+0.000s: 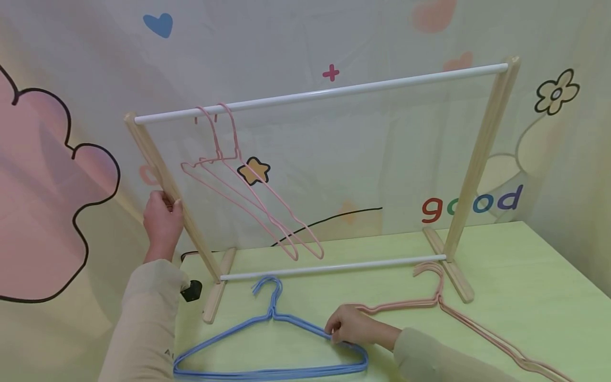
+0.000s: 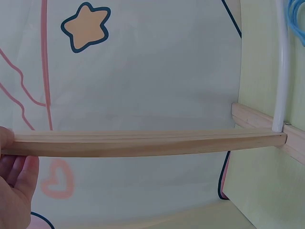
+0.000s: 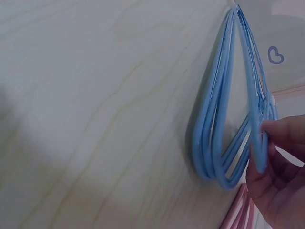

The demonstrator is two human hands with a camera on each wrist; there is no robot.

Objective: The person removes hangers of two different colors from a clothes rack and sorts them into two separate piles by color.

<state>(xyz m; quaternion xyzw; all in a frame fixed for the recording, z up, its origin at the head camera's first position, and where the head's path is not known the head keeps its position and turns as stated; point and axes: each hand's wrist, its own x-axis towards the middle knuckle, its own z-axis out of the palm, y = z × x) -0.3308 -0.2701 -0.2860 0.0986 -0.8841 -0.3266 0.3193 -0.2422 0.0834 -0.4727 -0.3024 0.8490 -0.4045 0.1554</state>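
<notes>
My left hand (image 1: 164,223) grips the left wooden post (image 1: 155,159) of a garment rack, about midway up; the left wrist view shows thumb and fingers around that post (image 2: 143,143). Down on the table, my right hand (image 1: 353,324) pinches the right shoulder of a blue hanger (image 1: 305,323) in a stack of blue hangers. In the right wrist view one blue hanger (image 3: 257,143) is between thumb and fingers, set slightly apart from the other blue hangers (image 3: 209,129). Two pink hangers (image 1: 267,207) hang from the left part of the white top rail (image 1: 324,94).
More pink hangers (image 1: 477,323) lie on the pale green table (image 1: 539,276), right of the blue stack. The rack's lower white bar (image 1: 334,266) and wooden feet (image 1: 458,276) stand behind the hangers. A small black object (image 1: 192,291) sits by the left foot.
</notes>
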